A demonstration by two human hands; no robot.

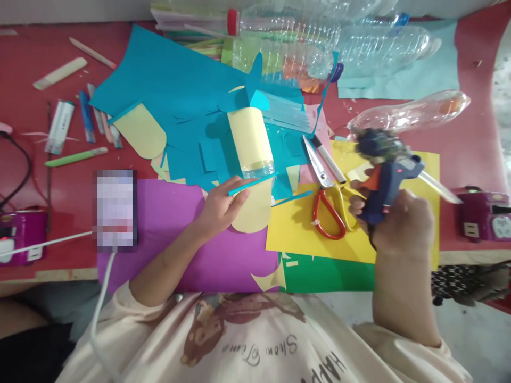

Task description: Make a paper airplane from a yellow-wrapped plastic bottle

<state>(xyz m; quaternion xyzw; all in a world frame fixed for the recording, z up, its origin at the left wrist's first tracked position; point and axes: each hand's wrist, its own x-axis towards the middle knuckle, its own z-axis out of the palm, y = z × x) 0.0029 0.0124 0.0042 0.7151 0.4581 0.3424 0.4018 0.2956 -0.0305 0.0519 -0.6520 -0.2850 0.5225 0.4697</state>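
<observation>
My left hand (223, 208) pinches a rounded cream paper piece (255, 210) by its blue-edged top. Just beyond that edge lies a plastic bottle piece wrapped in cream paper (250, 137), with blue paper shapes (255, 80) at its far end. In my right hand (403, 223) is a dark blue glue gun (385, 183) with an orange trigger and a pale glue stick at its back. The gun is raised over the yellow sheet, and its nozzle end is blurred. Scissors (324, 183) with red and yellow handles lie between my hands, beside a marker (328, 159).
Blue (159, 74), purple (167, 213), yellow (295, 229) and green paper (327, 272) cover much of the red table. Clear plastic bottles (287, 32) lie at the back. A phone (115, 210) with a white cable sits left, near pens. Purple power sockets (485, 215) stand at both sides.
</observation>
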